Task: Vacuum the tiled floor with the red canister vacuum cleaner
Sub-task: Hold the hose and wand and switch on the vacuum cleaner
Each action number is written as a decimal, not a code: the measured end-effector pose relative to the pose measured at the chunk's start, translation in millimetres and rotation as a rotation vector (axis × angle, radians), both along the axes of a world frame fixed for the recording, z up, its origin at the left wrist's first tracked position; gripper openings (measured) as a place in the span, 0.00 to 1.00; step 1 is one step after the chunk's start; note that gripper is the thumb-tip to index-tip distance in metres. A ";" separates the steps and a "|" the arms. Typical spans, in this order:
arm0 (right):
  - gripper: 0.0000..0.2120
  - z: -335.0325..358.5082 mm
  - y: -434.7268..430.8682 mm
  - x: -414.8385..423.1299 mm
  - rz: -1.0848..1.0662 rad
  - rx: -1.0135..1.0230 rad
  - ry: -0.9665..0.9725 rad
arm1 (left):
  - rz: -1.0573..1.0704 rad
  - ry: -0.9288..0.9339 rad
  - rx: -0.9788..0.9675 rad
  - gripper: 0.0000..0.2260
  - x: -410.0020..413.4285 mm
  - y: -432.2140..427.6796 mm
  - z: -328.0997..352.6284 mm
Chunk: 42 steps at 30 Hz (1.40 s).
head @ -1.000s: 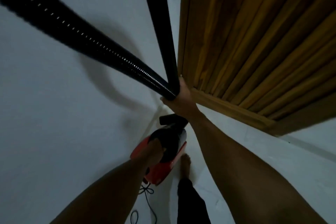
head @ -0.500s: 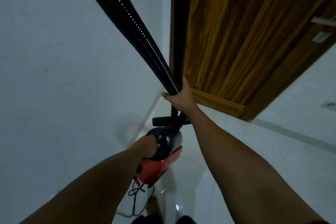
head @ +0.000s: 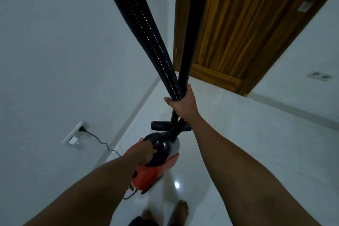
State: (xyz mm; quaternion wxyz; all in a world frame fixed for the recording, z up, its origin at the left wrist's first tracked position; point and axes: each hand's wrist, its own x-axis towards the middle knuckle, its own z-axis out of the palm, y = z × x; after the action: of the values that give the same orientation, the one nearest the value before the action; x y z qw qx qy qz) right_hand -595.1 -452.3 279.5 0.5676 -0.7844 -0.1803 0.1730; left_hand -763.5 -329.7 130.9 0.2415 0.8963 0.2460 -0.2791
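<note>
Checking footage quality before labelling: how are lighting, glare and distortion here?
Head view: dim, bluish light; one small glare spot on the glossy floor beside the red vacuum; wide-angle lens tilts the door and swells the hose near the camera; little blur.

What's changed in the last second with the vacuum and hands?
The black hose swung from slanting far left to nearly alongside the wand. Unchanged: the right hand grips wand and hose together, the left hand holds the handle of the red vacuum cleaner.

White walls, glossy tiled floor, wooden door.
</note>
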 end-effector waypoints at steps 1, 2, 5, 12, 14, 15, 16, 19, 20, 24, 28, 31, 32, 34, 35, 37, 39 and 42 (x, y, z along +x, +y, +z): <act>0.27 -3.6 -6.4 -18.4 -0.006 -0.014 0.014 | -0.025 0.031 0.007 0.17 -17.4 -6.7 -3.2; 0.27 -9.5 -13.8 -43.3 -0.013 -0.020 0.036 | -0.033 0.064 -0.014 0.18 -43.2 -14.7 -7.1; 0.28 -31.7 -30.1 -112.2 -0.051 -0.031 0.079 | -0.059 0.105 -0.053 0.19 -111.4 -36.2 -20.3; 0.28 -90.3 -47.9 -267.9 -0.069 -0.086 0.113 | -0.033 0.145 -0.125 0.18 -278.1 -65.8 -52.0; 0.28 -114.4 -52.0 -302.7 -0.063 -0.115 0.137 | -0.053 0.201 -0.135 0.16 -319.7 -77.0 -62.1; 0.29 -126.5 -54.5 -317.1 -0.063 -0.131 0.145 | -0.052 0.224 -0.130 0.16 -336.0 -81.7 -68.7; 0.29 -140.1 -56.4 -328.5 -0.064 -0.143 0.156 | -0.032 0.244 -0.115 0.16 -347.9 -83.5 -79.2; 0.31 -187.0 -64.5 -358.9 -0.085 -0.166 0.211 | 0.053 0.270 -0.102 0.18 -379.4 -91.2 -124.8; 0.31 -203.7 -67.4 -366.3 -0.090 -0.171 0.227 | 0.057 0.285 -0.103 0.18 -388.6 -94.1 -143.3; 0.30 -271.8 -81.5 -375.6 -0.111 -0.192 0.252 | 0.082 0.293 -0.118 0.20 -410.4 -109.5 -222.1; 0.30 -349.4 -94.6 -365.1 -0.116 -0.209 0.247 | 0.131 0.305 -0.138 0.18 -409.5 -129.7 -290.8; 0.31 -403.0 -102.2 -353.4 -0.121 -0.225 0.221 | 0.126 0.266 -0.173 0.18 -406.7 -142.8 -344.9; 0.32 -421.1 -103.7 -348.2 -0.122 -0.227 0.212 | 0.143 0.243 -0.188 0.19 -404.0 -147.1 -365.1; 0.32 -451.7 -105.4 -338.1 -0.121 -0.231 0.194 | 0.169 0.230 -0.200 0.20 -396.6 -153.6 -397.4; 0.32 -467.3 -105.8 -333.0 -0.119 -0.236 0.184 | 0.151 0.224 -0.196 0.21 -391.5 -156.8 -412.3; 0.32 -490.9 -106.3 -325.7 -0.109 -0.245 0.171 | 0.115 0.227 -0.195 0.23 -381.4 -160.4 -435.6; 0.33 -512.2 -107.0 -320.7 -0.106 -0.253 0.161 | 0.134 0.229 -0.217 0.23 -372.8 -164.8 -455.3; 0.33 -529.7 -107.8 -317.1 -0.109 -0.256 0.131 | 0.169 0.214 -0.252 0.19 -364.3 -171.0 -473.7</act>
State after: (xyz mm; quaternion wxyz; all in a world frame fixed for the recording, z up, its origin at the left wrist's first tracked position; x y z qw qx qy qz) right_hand -912.2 -560.0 -250.2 0.4820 -0.8460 -0.0768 0.2144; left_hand -1127.9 -500.7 -342.7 0.3470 0.8004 0.3076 -0.3800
